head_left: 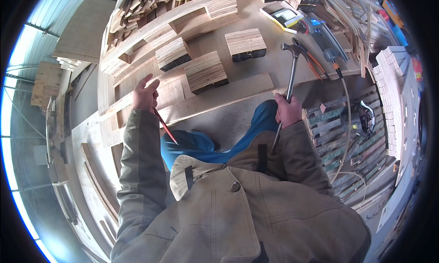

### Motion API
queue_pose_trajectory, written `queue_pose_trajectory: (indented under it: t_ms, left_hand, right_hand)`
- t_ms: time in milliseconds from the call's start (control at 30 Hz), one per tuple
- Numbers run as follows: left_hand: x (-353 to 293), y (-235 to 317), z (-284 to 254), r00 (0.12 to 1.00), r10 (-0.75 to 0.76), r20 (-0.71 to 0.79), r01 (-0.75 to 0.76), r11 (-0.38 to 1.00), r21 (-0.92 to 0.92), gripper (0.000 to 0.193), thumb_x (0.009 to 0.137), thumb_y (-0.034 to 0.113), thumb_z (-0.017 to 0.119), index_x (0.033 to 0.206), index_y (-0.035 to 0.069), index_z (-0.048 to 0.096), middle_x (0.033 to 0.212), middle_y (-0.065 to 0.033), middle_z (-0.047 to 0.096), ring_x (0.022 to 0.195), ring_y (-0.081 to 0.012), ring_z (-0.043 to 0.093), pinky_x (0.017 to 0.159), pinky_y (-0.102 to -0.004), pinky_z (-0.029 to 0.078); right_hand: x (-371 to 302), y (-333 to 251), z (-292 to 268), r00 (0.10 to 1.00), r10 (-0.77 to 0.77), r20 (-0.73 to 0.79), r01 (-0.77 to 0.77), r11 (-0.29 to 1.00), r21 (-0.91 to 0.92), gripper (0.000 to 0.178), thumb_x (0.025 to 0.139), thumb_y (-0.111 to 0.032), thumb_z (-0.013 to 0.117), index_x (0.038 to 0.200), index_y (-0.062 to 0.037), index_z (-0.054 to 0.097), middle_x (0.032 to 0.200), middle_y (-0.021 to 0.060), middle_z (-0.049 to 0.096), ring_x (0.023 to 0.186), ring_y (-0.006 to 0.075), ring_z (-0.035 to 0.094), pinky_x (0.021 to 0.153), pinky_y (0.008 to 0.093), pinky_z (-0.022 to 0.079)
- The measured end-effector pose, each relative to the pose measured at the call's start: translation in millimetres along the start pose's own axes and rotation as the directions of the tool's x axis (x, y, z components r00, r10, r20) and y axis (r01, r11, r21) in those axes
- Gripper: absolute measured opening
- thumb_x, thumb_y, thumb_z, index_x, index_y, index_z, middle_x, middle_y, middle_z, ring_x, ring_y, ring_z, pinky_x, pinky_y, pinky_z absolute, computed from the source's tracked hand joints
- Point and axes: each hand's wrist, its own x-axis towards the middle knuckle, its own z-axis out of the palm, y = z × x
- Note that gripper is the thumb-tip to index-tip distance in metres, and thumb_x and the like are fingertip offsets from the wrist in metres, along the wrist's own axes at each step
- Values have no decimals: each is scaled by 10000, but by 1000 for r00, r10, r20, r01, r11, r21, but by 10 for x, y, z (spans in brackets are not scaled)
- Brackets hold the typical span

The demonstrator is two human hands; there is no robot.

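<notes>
My right hand is closed round the handle of a claw hammer, whose metal head points away from me over the table edge. From under my left hand sticks a slim red pencil, its tip slanting down towards my legs. The index finger of that hand is partly stretched out, and the others are curled. Beyond it, a plywood block with black sides lies on pale boards. Two similar blocks, one on the left and one on the right, sit farther back. Neither hand touches them.
A long notched wooden beam and piled offcuts lie behind the blocks. Orange-handled pincers, a nail gun with a hose and a yellow-edged box are at the back right. A slatted pallet stands to my right.
</notes>
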Motion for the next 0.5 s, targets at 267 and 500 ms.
queue_pose_trajectory:
  t_ms: [267,500]
  left_hand:
    - [-495,-9,-235,999,29,-17,-33,872,-489,335,1058,231,693,1310,22,623,654,63,394,513,-48,312,427,-233,247]
    - [-708,19,-159,998,53,-30,-54,571,-819,221,1060,264,706,1139,72,630,642,78,373,519,-48,292,411,-221,235]
  right_hand:
    - [-133,-51,17,1000,-12,10,12,1000,-9,197,1001,-155,752,960,-21,612,614,3,524,373,95,454,337,294,345]
    - [-413,-40,157,977,-47,210,63,996,-68,219,1004,-197,778,951,-37,637,664,-21,560,454,55,471,396,263,336]
